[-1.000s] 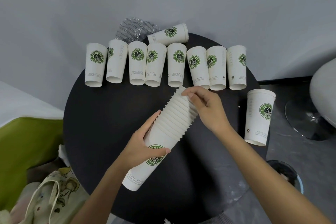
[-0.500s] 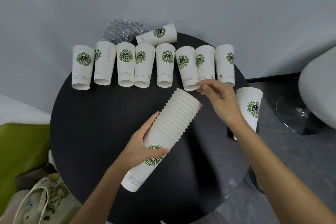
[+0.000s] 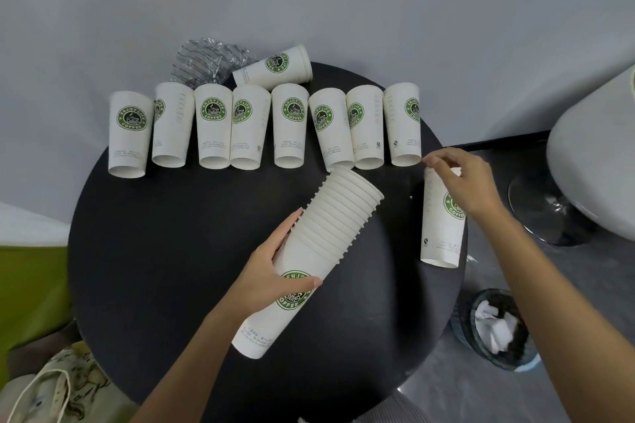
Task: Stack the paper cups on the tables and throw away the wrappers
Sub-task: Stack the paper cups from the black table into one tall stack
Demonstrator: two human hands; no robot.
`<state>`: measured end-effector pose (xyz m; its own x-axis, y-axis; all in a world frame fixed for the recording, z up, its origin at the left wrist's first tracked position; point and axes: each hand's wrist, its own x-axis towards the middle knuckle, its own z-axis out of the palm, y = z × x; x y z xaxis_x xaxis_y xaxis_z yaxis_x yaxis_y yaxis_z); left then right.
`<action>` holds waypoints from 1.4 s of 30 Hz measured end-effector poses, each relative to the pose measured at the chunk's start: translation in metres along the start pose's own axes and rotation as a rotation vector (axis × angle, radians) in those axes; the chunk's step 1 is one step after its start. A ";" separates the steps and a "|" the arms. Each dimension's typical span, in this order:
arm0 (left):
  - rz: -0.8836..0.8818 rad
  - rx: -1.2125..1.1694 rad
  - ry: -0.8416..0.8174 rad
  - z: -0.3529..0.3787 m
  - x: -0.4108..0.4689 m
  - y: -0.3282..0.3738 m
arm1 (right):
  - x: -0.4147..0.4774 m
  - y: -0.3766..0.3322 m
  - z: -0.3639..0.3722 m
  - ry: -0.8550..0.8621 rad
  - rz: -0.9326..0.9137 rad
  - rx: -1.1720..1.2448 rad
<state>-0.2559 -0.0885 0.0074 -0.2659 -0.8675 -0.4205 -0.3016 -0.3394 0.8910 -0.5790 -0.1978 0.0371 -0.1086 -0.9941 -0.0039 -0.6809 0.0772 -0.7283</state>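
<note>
The stack (image 3: 330, 251) is gripped round its middle by the left hand (image 3: 271, 271), mouth tilted to receive the cup (image 3: 441, 237) at the counter's (image 3: 154, 251) right edge, which is met at its rim by the right hand (image 3: 470, 184), fingers curled, hold unclear.

A row (image 3: 289, 134) of 8 upright cups lines the far side of the black table (image 3: 171, 268), with 1 tipped cup (image 3: 271, 70) and a wrapper (image 3: 202, 62) behind. The left hand (image 3: 271, 271) grips a tilted stack (image 3: 330, 230). The right hand (image 3: 470, 185) covers a lone cup's (image 3: 439, 233) rim, grip unclear. A bin (image 3: 464, 333) stands on the floor.
</note>
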 end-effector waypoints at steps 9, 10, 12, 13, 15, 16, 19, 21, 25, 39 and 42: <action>0.013 0.004 -0.031 0.020 0.018 0.009 | 0.021 0.039 -0.015 -0.013 0.008 -0.214; 0.011 0.007 -0.030 0.021 0.019 0.009 | 0.024 0.042 -0.016 -0.032 0.019 -0.228; 0.008 0.014 -0.023 0.023 0.020 0.009 | 0.030 0.047 -0.016 -0.072 0.031 -0.246; 0.006 0.019 -0.019 0.023 0.020 0.009 | 0.032 0.049 -0.016 -0.101 0.042 -0.256; 0.001 0.029 -0.013 0.024 0.020 0.008 | 0.035 0.050 -0.015 -0.159 0.081 -0.270; 0.000 0.032 -0.012 0.024 0.019 0.007 | 0.036 0.050 -0.015 -0.180 0.102 -0.273; -0.005 0.024 -0.001 0.025 0.018 0.006 | 0.039 0.048 -0.013 -0.219 0.119 -0.281; -0.010 0.021 0.005 0.026 0.017 0.006 | 0.039 0.047 -0.011 -0.232 0.134 -0.283; -0.010 0.036 0.013 0.026 0.016 0.004 | 0.037 0.053 -0.004 -0.218 0.189 -0.185; 0.007 0.074 0.030 0.017 0.011 0.000 | 0.032 0.033 0.003 -0.177 0.050 -0.022; 0.009 0.076 0.035 0.013 0.007 -0.002 | 0.029 0.020 0.002 -0.138 0.017 0.041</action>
<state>-0.2691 -0.0891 -0.0001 -0.2375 -0.8828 -0.4052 -0.3681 -0.3042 0.8786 -0.5939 -0.2253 0.0209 -0.0170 -0.9939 -0.1088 -0.6492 0.0937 -0.7548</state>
